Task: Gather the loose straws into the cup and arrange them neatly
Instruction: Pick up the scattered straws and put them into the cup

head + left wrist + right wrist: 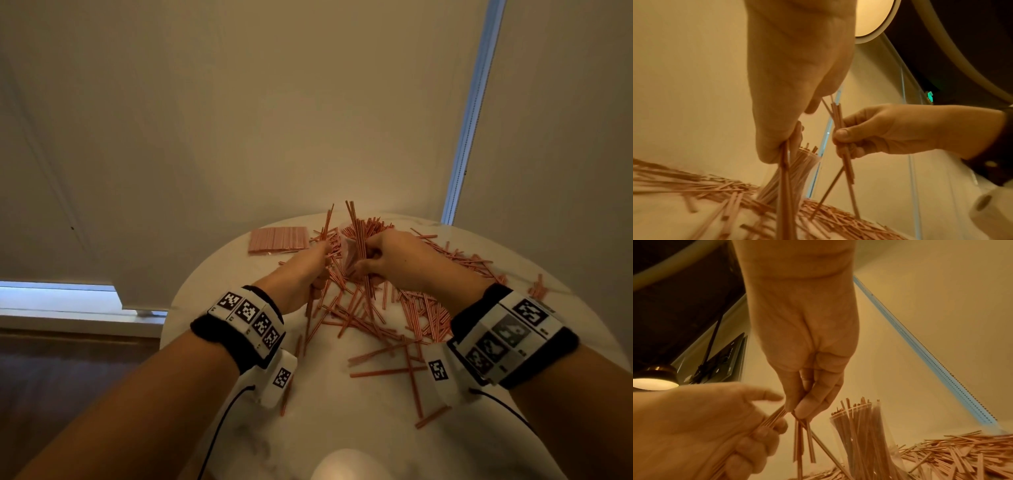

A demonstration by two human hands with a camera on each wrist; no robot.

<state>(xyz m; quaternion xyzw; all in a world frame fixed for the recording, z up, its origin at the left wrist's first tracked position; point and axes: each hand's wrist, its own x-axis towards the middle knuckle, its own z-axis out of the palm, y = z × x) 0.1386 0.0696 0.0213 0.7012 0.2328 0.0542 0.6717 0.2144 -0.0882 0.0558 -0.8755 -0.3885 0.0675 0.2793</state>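
Thin red-and-white striped straws (383, 318) lie scattered in a heap across a round white table (342, 421). My left hand (318, 265) grips a small bundle of straws (785, 178) that slants down to the table. Just to its right, my right hand (368, 260) pinches a few straws (802, 439) held upright between thumb and fingers. Both hands nearly touch over the middle of the heap. A clear plastic cup (859, 434) stuffed with straws stands just behind the hands; in the head view only the straw tops (371, 224) show above my right hand.
A flat sealed packet of pink straws (277, 240) lies at the table's far left. A wall rises close behind the table. A lit lamp shade (349, 466) sits at the near edge. Loose straws reach toward the right rim (537, 291).
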